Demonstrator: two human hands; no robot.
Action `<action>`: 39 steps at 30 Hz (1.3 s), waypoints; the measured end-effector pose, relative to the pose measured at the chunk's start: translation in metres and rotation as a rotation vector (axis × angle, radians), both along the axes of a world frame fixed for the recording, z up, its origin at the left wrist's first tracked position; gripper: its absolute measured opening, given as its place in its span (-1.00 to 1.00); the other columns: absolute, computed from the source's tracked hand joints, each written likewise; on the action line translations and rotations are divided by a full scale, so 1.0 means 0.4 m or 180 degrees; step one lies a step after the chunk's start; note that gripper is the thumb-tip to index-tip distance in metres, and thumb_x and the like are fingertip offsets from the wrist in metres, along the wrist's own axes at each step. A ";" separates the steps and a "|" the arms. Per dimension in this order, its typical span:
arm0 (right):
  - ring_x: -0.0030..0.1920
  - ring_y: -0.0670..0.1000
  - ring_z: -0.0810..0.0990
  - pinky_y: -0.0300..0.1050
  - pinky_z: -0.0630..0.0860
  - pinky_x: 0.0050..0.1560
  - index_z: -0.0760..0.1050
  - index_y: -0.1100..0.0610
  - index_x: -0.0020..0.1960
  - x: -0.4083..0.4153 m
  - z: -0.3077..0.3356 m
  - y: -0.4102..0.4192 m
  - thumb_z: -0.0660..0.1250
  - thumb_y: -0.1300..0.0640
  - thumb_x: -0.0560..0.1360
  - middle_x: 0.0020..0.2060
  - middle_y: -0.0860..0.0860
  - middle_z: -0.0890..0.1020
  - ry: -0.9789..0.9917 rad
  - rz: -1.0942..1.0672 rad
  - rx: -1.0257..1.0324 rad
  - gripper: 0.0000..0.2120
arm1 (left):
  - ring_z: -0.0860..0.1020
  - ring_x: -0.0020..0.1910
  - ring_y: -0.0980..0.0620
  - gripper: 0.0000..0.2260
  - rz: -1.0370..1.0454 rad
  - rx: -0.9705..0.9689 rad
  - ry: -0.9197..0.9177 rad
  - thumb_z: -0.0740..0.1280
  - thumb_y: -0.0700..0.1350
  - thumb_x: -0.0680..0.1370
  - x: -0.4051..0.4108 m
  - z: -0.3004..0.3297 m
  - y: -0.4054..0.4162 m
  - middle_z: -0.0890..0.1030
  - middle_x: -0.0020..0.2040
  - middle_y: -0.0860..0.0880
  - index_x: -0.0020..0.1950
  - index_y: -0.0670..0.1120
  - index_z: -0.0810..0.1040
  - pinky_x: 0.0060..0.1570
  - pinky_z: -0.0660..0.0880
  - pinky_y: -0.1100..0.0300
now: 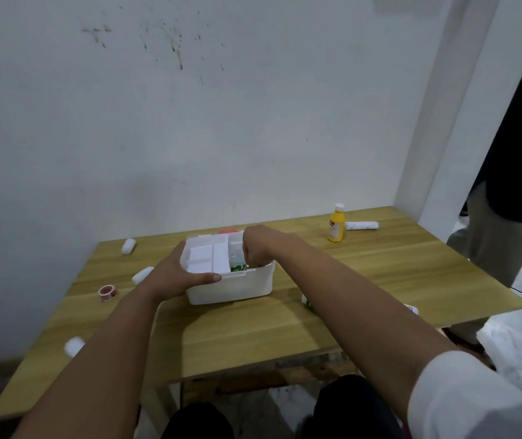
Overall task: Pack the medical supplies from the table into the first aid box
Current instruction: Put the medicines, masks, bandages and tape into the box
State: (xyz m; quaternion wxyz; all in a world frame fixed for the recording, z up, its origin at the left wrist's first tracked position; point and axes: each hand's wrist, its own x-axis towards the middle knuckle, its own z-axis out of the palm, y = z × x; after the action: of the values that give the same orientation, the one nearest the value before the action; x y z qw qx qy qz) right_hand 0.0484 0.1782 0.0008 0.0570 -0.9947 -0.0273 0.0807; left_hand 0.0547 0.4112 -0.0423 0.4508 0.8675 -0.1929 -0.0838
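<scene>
The white first aid box point(231, 288) stands open in the middle of the wooden table point(396, 274), with a white divider tray on top. My left hand point(177, 275) grips the box's left front corner, thumb along the rim. My right hand point(261, 247) reaches down into the box's right side with fingers curled; a green and white pack point(238, 267) sits just under the fingertips. Whether the fingers hold it is hidden. A yellow bottle point(336, 224) and a white roll point(362, 225) lie at the back right.
White rolls lie at the left: one at the back point(128, 246), one point(142, 275) beside my left wrist, one point(74, 346) at the front edge. A red tape roll point(107, 293) sits nearby. A green-white item point(307, 301) peeks from under my right forearm. A person point(503, 217) stands at the right.
</scene>
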 end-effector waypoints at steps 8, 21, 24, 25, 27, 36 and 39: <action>-0.24 -0.04 0.77 -0.09 0.72 -0.13 0.70 0.27 0.02 -0.020 0.057 -0.045 0.64 0.18 0.37 -0.30 0.04 0.75 0.0216 -0.0150 0.0793 -0.72 | 0.41 0.26 0.03 -0.22 0.0063 0.0022 -0.0003 0.65 0.11 0.36 0.002 -0.003 0.001 0.43 0.23 0.24 0.42 0.28 0.25 0.15 0.58 -0.03; 0.24 0.13 0.62 -0.05 0.55 0.08 0.57 0.16 0.36 0.018 0.062 -0.443 0.36 0.16 0.52 0.28 0.11 0.64 -0.1395 -0.1439 0.0737 -0.60 | 0.43 0.30 0.00 -0.16 0.0050 -0.0051 0.0096 0.67 0.12 0.34 0.006 -0.010 0.000 0.44 0.31 0.17 0.48 0.30 0.27 -0.01 0.63 0.02; 0.37 0.22 0.50 0.05 0.52 0.18 0.38 0.16 0.52 0.035 0.029 -0.493 0.30 0.16 0.57 0.46 0.17 0.44 -0.1068 -0.1588 0.0384 -0.48 | 0.43 0.32 0.02 -0.09 -0.0007 -0.0077 0.0090 0.67 0.15 0.31 0.018 -0.021 0.007 0.46 0.30 0.25 0.56 0.26 0.27 0.15 0.62 -0.08; 0.39 0.23 0.47 0.08 0.51 0.23 0.35 0.17 0.53 0.040 0.017 -0.503 0.28 0.16 0.58 0.47 0.18 0.40 -0.0980 -0.1588 0.0358 -0.48 | 0.43 0.32 0.03 -0.08 -0.0028 -0.0084 0.0081 0.67 0.15 0.31 0.018 -0.020 0.007 0.46 0.28 0.31 0.57 0.25 0.27 0.18 0.61 -0.10; 0.41 0.23 0.46 0.08 0.48 0.26 0.34 0.21 0.52 0.050 -0.009 -0.515 0.24 0.20 0.60 0.48 0.19 0.41 -0.0868 -0.1607 0.0411 -0.51 | 0.45 0.29 0.10 -0.09 -0.0039 -0.0076 0.0020 0.68 0.14 0.31 0.019 -0.021 0.005 0.44 0.26 0.39 0.56 0.25 0.29 0.20 0.60 -0.09; 0.32 0.15 0.56 -0.03 0.51 0.26 0.56 0.14 0.38 0.054 -0.094 -0.495 0.31 0.40 0.52 0.33 0.14 0.60 -0.1966 -0.2246 0.1560 -0.54 | 0.46 0.31 0.14 -0.09 -0.0009 -0.0114 0.0058 0.69 0.17 0.29 0.022 -0.023 0.006 0.46 0.31 0.36 0.54 0.26 0.31 0.20 0.60 -0.08; 0.24 0.15 0.61 -0.07 0.52 0.17 0.58 0.17 0.35 0.040 -0.091 -0.484 0.42 0.31 0.48 0.26 0.15 0.63 -0.2040 -0.2286 0.1966 -0.56 | 0.46 0.25 0.28 -0.10 0.0005 -0.0141 0.0029 0.69 0.14 0.31 0.016 -0.022 0.005 0.46 0.30 0.37 0.55 0.24 0.31 0.21 0.60 -0.07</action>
State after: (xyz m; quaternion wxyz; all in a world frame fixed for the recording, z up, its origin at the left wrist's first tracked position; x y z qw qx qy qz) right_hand 0.0644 -0.0156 -0.0357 0.3578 -0.8536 0.2741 -0.2612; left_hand 0.0609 0.4133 -0.0512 0.4708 0.8570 -0.1920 -0.0831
